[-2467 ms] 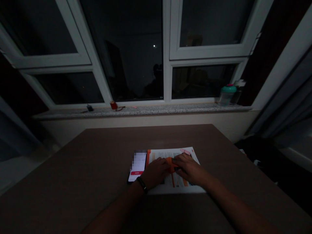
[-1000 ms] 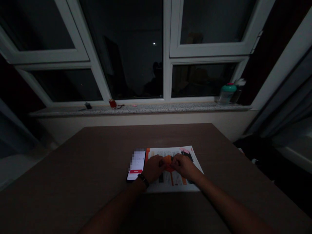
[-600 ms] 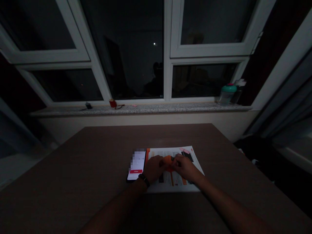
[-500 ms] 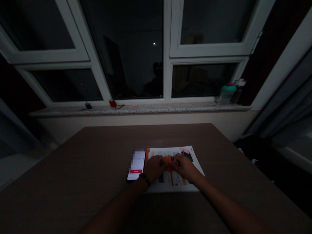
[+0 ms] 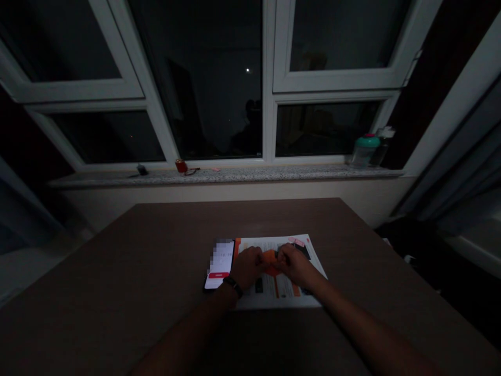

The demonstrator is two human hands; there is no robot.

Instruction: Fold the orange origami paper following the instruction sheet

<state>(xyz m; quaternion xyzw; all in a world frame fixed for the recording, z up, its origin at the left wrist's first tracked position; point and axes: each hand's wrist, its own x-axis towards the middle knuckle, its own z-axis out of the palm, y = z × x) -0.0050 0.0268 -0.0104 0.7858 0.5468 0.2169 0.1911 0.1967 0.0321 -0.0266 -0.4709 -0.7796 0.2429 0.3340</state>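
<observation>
Between my hands is a small orange-red thing [image 5: 271,262], too dim to name, above a printed sheet or booklet [image 5: 274,301]. My left hand [image 5: 250,267] pinches its left side, a dark band round the wrist. On its right side my right hand [image 5: 291,262] has its fingers closed on the edge. A phone [image 5: 221,263] with a lit screen and a red button lies at the left of the sheet. Near the sheet's top right corner is a small pink item [image 5: 298,243].
The brown table [image 5: 168,224] reaches a wall below a window. On the granite sill [image 5: 242,174] stand a bottle with a teal lid [image 5: 367,146], a clear bottle beside it, a small red jar [image 5: 180,166] and a small dark object [image 5: 141,169]. Curtains hang at both sides.
My right hand has shifted slightly up and left at the fingers, and more of the orange-red thing shows between my hands. My left hand has barely moved.
</observation>
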